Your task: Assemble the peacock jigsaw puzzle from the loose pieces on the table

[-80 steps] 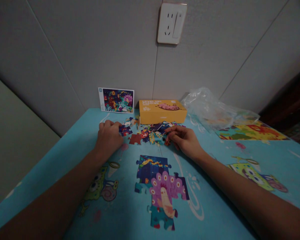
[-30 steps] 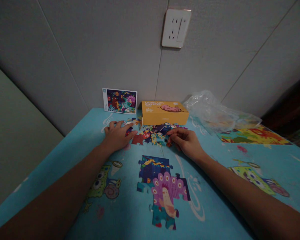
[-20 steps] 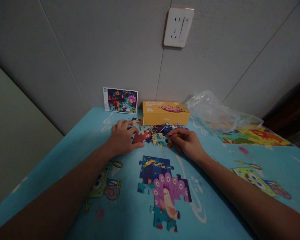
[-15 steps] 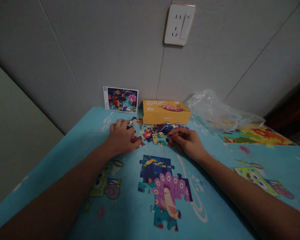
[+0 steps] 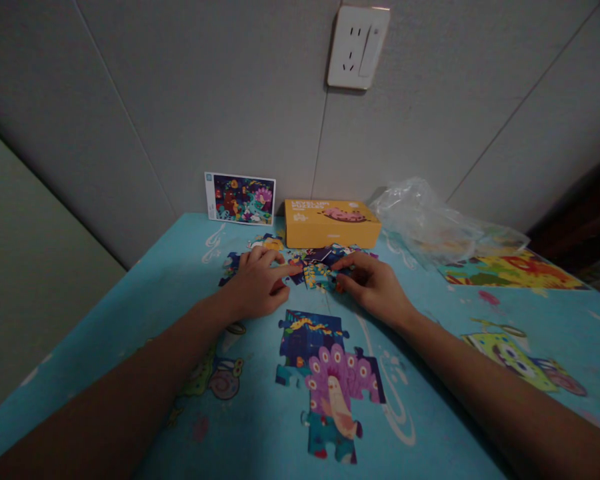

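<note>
Loose puzzle pieces point(image 5: 319, 275) lie in a heap in front of the yellow box. My left hand point(image 5: 261, 281) rests over the left part of the heap, its fingers apart and the index finger stretched toward the middle pieces. At the heap's right side, my right hand point(image 5: 373, 285) has thumb and fingertips close round the edge of a leaf-patterned piece; whether it is gripped is hard to tell. Nearer to me lies a joined section of puzzle point(image 5: 335, 380) with a pink peacock-like figure and a dark blue upper part.
A picture card point(image 5: 244, 200) leans on the wall beside the yellow puzzle box point(image 5: 333, 225). A clear plastic bag point(image 5: 425, 223) lies at the back right, partly over a colourful sheet point(image 5: 520, 270). The blue patterned cloth point(image 5: 130, 313) covers the table.
My left hand has moved right, over the middle of the heap, uncovering pieces at the far left. My right hand has shifted slightly, its thumb and fingers now farther apart.
</note>
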The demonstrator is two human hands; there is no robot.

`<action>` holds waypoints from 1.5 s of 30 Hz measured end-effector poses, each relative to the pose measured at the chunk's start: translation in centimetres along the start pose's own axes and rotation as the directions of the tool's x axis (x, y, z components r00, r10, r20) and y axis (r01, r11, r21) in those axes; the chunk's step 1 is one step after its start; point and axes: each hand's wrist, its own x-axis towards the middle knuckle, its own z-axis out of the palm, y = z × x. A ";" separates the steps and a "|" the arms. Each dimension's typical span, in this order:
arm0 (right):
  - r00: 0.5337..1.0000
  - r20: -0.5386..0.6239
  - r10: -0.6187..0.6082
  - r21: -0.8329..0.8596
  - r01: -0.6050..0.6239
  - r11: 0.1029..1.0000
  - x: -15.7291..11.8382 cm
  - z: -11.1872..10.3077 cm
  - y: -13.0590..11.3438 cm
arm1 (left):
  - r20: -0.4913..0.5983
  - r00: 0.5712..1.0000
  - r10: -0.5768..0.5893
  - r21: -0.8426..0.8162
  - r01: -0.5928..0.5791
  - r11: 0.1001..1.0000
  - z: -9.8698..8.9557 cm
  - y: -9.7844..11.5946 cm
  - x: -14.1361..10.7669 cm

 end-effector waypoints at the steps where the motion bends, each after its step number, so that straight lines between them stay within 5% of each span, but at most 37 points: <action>1: 0.998 -0.001 -0.068 -0.061 0.068 0.996 0.0 0.0 0.0 | 0.001 1.000 0.008 -0.003 -0.008 1.000 0.0 0.0 0.0; 5: 0.968 0.043 -0.245 -0.225 0.249 0.942 0.3 0.5 -0.1 | -0.007 1.000 0.030 -0.052 -0.031 0.998 0.4 0.5 0.2; 17: 0.970 0.005 -0.241 -0.221 0.236 0.946 0.3 1.3 -0.2 | -0.140 0.985 -0.098 -0.077 0.088 0.993 0.8 0.9 0.7; 22: 0.947 0.032 -0.319 -0.163 0.320 0.933 0.0 1.3 -0.9 | -0.213 0.977 -0.028 -0.331 -0.045 0.942 0.5 1.8 0.6; 27: 0.941 0.068 -0.330 -0.185 0.337 0.923 -0.1 1.2 -1.1 | -0.214 0.968 -0.131 -0.538 -0.005 0.843 0.5 2.3 1.0; 31: 0.945 0.062 -0.322 -0.188 0.328 0.926 0.0 1.1 -0.9 | -0.194 0.962 -0.190 -0.546 0.055 0.836 0.5 1.9 1.2; 38: 0.928 0.091 -0.361 -0.127 0.371 0.920 -0.4 1.1 -1.2 | -0.153 0.987 -0.043 -0.461 -0.033 0.887 0.4 2.5 0.8; 41: 0.918 0.062 -0.392 -0.141 0.397 0.907 -0.3 0.9 -1.4 | -0.187 0.968 -0.168 -0.542 0.041 0.839 0.3 2.1 0.9; 45: 0.936 0.034 -0.350 -0.267 0.346 0.900 0.0 0.8 -0.9 | -0.255 0.857 -0.448 -0.490 0.285 0.824 0.4 0.7 1.2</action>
